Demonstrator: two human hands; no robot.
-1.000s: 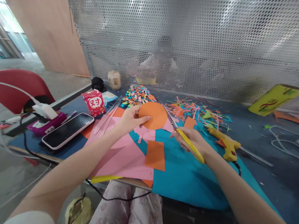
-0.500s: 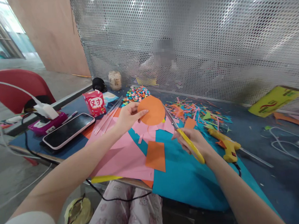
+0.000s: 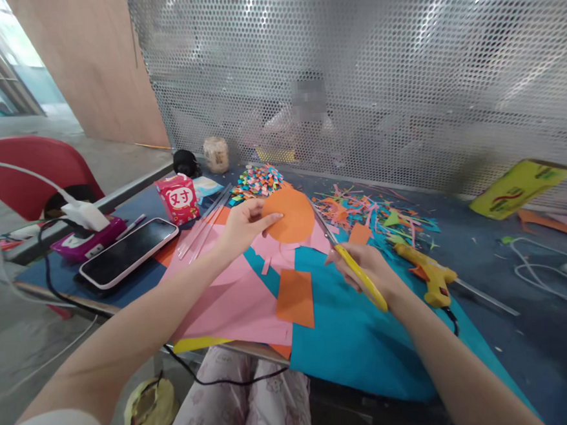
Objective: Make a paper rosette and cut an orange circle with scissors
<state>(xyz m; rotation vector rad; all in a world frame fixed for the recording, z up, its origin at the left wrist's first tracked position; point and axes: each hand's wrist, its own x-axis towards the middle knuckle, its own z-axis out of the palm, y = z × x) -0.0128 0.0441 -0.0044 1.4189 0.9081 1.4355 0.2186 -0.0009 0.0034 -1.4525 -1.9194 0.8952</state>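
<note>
Paper circle (image 3: pixel 292 217), orange, sits mid-frame, pinched in the left hand (image 3: pixel 246 227); the right hand (image 3: pixel 373 263) grips scissors (image 3: pixel 363 281) along its right edge. The circle has dipped slightly, with no fresh cut evident. Scraps (image 3: pixel 378 211) lie right of centre.

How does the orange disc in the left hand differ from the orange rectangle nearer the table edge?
The orange disc is round; the orange rectangle has straight sides and corners.
The disc is pinched in the left hand; the rectangle lies across the pink sheet and blue sheet.
The disc looks wider than the rectangle.
Both are plain orange.
</note>
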